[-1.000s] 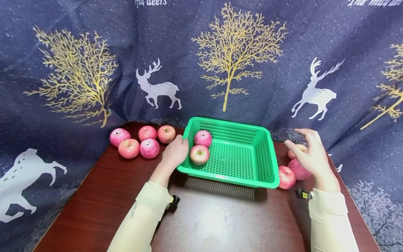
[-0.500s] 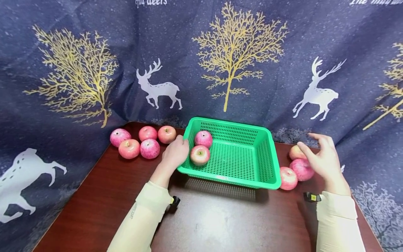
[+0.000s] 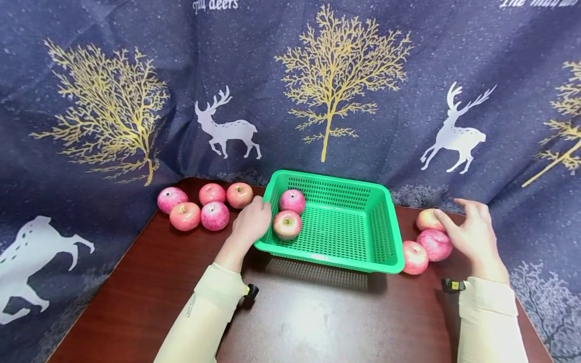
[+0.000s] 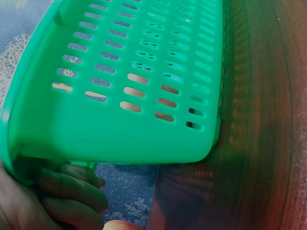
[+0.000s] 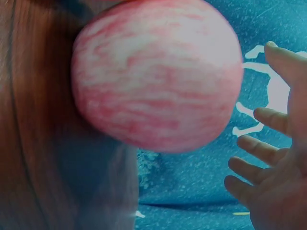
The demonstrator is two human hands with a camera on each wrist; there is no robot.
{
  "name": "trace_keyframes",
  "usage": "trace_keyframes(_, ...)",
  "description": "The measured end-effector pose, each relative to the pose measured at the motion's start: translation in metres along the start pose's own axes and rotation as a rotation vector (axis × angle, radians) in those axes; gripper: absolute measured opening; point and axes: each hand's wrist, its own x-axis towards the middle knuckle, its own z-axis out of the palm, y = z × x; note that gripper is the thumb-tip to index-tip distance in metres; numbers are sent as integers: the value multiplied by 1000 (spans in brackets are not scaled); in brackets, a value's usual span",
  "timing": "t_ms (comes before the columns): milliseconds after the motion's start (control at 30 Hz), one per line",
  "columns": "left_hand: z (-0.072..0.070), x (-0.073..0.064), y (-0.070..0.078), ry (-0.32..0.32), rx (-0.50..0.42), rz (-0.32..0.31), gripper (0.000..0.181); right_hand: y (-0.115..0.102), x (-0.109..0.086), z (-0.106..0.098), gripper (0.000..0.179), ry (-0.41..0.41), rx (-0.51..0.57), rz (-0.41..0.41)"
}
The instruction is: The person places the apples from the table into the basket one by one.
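My left hand (image 3: 251,222) grips the left rim of the green plastic basket (image 3: 338,229). In the left wrist view its curled fingers (image 4: 72,191) tuck under that rim. Two apples lie inside at the basket's left end, a pink one (image 3: 292,201) behind a paler one (image 3: 287,225). My right hand (image 3: 474,237) is spread with nothing in it, its thumb overlapping the yellowish-red apple (image 3: 428,220) at the back right. Two more, a deep pink apple (image 3: 434,245) and a red apple (image 3: 415,257), lie nearer. From the right wrist, a striped apple (image 5: 158,76) fills the view beside the spread fingers (image 5: 261,151).
Several apples (image 3: 215,216) are grouped on the brown table (image 3: 150,282) left of the basket. A dark blue cloth (image 3: 363,116) printed with deer and trees hangs right behind the table. The basket's right end stands close against the red apple.
My right hand has moved to the right and slightly lower, from over the right-hand apples to their outer side. My left hand and the basket have stayed in place.
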Motion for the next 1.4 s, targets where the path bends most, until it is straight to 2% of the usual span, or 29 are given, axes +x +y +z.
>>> trace_keyframes(400, 0, 0, 0, 2, -8, 10, 47, 16, 0, 1, 86, -55, -32, 42)
trace_keyframes(700, -1, 0, -1, 6, -14, 6, 47, 15, 1, 17, 84, -109, -11, -4)
trace_keyframes(1067, 1, 1, 0, -4, -16, 6, 47, 13, -1, 22, 86, -146, 17, 2)
trace_keyframes(1267, 0, -1, 1, -2, -18, 2, 46, 10, 0, 22, 90, -196, -45, 25)
trace_keyframes(1400, 0, -1, 0, -1, -12, 1, 46, 2, 0, 20, 101, -252, -86, 57)
